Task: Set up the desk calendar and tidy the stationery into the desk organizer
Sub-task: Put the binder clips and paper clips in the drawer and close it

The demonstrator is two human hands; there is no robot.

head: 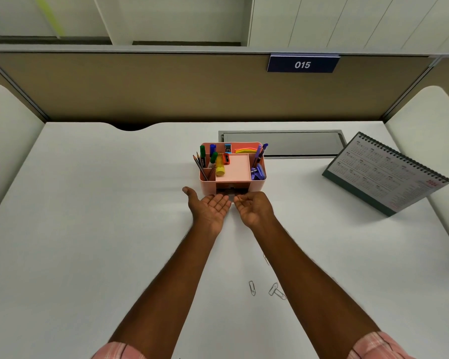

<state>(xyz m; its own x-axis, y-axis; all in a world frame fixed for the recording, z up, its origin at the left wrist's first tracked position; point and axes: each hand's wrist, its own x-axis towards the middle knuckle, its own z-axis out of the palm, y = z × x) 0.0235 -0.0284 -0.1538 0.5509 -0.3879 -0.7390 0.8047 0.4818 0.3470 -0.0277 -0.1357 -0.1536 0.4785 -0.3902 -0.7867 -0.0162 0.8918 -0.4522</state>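
Note:
A pink desk organizer [237, 168] stands mid-desk, holding pencils, markers, a yellow glue stick [220, 167], pens, sticky notes and purple clips. Its front drawer slot [232, 189] shows dark. My left hand [210, 207] lies palm up right in front of the slot, fingers straight, nothing in it. Beside it, my right hand [254, 207] is palm up too, with its fingertips at the slot's mouth, loosely curled. The desk calendar [385, 174] stands upright at the right. Several paper clips [268, 288] lie loose on the desk near my right forearm.
The white desk [88, 216] ends at a beige partition with a "015" sign [302, 64]. A grey cable hatch [283, 143] sits just behind the organizer. White side panels rise at the left and right edges.

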